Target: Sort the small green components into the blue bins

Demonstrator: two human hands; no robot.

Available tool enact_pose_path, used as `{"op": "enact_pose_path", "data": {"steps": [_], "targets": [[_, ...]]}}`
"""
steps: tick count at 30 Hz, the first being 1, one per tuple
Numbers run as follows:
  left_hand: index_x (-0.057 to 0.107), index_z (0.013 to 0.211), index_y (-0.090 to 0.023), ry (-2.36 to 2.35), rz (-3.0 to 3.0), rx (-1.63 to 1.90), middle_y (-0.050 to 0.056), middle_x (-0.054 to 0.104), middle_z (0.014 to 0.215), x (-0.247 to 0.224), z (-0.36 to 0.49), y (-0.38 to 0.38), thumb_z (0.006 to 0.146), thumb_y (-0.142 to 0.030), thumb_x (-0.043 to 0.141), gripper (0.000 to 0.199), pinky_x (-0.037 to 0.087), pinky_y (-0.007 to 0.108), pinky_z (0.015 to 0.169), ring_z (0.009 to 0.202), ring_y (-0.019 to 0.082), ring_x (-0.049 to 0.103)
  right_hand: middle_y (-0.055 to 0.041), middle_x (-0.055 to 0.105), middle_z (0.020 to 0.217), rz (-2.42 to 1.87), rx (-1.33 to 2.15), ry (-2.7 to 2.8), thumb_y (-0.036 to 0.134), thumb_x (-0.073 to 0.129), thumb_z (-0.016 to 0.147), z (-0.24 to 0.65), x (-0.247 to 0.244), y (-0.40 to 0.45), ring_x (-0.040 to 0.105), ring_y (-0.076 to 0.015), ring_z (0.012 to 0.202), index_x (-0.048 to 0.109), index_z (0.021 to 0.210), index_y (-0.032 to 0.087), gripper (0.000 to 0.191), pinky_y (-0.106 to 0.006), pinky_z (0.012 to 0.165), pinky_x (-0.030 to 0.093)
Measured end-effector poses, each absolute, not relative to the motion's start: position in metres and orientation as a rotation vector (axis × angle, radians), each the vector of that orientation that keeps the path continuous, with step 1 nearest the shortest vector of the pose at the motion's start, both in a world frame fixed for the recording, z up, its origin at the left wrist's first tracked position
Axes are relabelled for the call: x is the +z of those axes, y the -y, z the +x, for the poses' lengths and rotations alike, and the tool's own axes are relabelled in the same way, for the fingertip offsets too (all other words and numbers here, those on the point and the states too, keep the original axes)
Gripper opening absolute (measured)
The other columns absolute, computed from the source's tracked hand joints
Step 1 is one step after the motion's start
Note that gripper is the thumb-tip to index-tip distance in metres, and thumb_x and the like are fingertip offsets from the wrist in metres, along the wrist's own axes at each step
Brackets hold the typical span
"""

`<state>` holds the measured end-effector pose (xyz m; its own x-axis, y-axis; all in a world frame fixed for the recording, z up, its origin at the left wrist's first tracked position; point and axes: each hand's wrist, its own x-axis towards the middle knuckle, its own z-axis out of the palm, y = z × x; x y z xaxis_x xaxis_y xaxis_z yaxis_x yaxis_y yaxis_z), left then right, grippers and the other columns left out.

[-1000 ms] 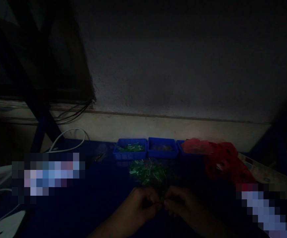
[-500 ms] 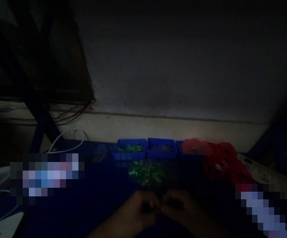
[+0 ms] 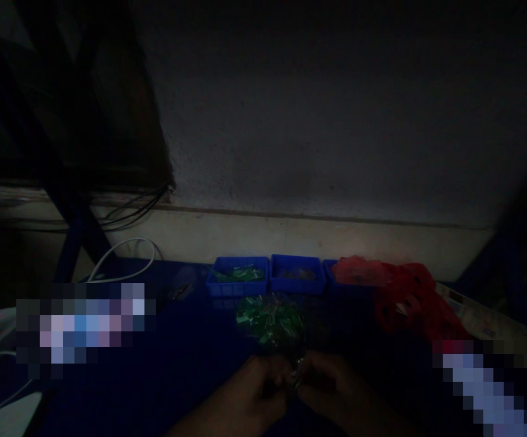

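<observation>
My left hand and my right hand meet low in the middle of the view, fingertips bent and closed toward each other. Between them shows a small shiny piece, too dark and small to name. It lies against the right fingertips; whether the left fingers also grip it cannot be made out. Just beyond the hands, a pile of green pieces in clear wrapping lies on the blue table.
Three blue bins stand along the wall: one with green pieces, one with small dull pieces, one under a pink bag. A red bag lies right of them. A white cable loops at the back left.
The shiny piece between my fingertips shows more clearly now. Both hands have shifted only slightly; the bins, pile and bags stay put.
</observation>
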<state>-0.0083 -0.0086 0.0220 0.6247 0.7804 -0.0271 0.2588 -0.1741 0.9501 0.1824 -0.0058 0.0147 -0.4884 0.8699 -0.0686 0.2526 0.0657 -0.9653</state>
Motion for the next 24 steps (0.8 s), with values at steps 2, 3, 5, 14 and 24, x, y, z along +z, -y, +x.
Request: {"op": "enact_pose_path", "data": {"steps": [2,3,5,14,24], "targets": [[0.052,0.072,-0.015,-0.87,1.734,0.598,-0.003,0.046,0.068,0.0225,-0.0079,0.0082,0.071,-0.005,0.043,0.014,0.034,0.023,0.057,0.063,0.012,0.04,0.0047,0.047,0.068,-1.118,1.46,1.773,0.031,0.056,0.078,0.183,0.0134,0.006,0.044,-0.0122,0.064,0.056,0.075,0.019,0.013,-0.024,0.059,0.034],[0.052,0.072,-0.015,-0.889,1.741,0.6,-0.003,0.046,0.068,0.0225,-0.0076,0.0081,0.071,-0.005,0.043,0.014,0.034,0.023,0.057,0.062,0.012,0.04,0.0048,0.047,0.069,-1.128,1.455,1.769,0.032,0.056,0.078,0.1836,0.0128,0.0064,0.044,-0.0123,0.064,0.055,0.076,0.019,0.013,-0.024,0.059,0.034],[0.052,0.073,-0.016,-0.919,1.767,0.584,-0.004,0.046,0.067,0.0215,-0.0071,0.0079,0.071,-0.005,0.044,0.013,0.033,0.022,0.055,0.061,0.011,0.039,0.0048,0.047,0.069,-1.15,1.42,1.781,0.032,0.057,0.078,0.1849,0.0123,0.0073,0.044,-0.0127,0.066,0.055,0.076,0.019,0.013,-0.024,0.06,0.034],[0.05,0.068,-0.016,-0.925,1.809,0.546,-0.006,0.044,0.064,0.0195,-0.0054,0.0093,0.067,-0.001,0.044,0.016,0.03,0.021,0.052,0.058,0.01,0.038,0.004,0.053,0.066,-1.223,1.347,1.827,0.022,0.056,0.074,0.1839,0.0179,0.0081,0.049,-0.0134,0.065,0.059,0.069,0.018,0.006,-0.024,0.06,0.034],[0.054,0.07,-0.016,-1.02,1.651,0.664,-0.006,0.041,0.059,0.0203,-0.0026,0.0018,0.085,-0.034,0.05,0.024,0.029,0.022,0.051,0.054,0.011,0.036,0.0043,0.052,0.06,-1.31,1.4,1.539,0.034,0.065,0.07,0.1848,0.0123,0.001,0.049,-0.0139,0.06,0.06,0.064,0.02,0.017,-0.026,0.058,0.035]]}}
